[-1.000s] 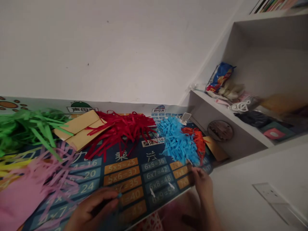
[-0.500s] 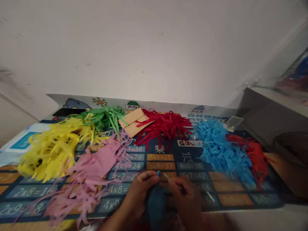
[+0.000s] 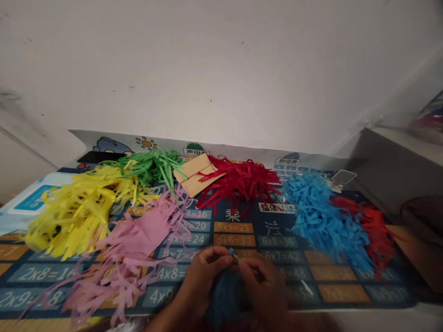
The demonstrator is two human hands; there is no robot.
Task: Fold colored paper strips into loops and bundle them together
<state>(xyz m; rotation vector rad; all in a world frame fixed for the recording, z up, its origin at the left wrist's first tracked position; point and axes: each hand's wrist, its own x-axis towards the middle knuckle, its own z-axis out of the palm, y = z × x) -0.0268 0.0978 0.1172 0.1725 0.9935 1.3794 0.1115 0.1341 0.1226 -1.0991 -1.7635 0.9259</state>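
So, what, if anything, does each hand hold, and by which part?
Left hand: blue tassel, by its top. Right hand: thin pale strip, by one end.

This looks like a home, probably a child's study corner, going by the desk mat [image 3: 342,273] printed with times tables, Chinese characters and a cartoon sun [image 3: 146,142], the scuffed white wall [image 3: 207,69] behind it, and the shelf unit [image 3: 380,161] on the right.
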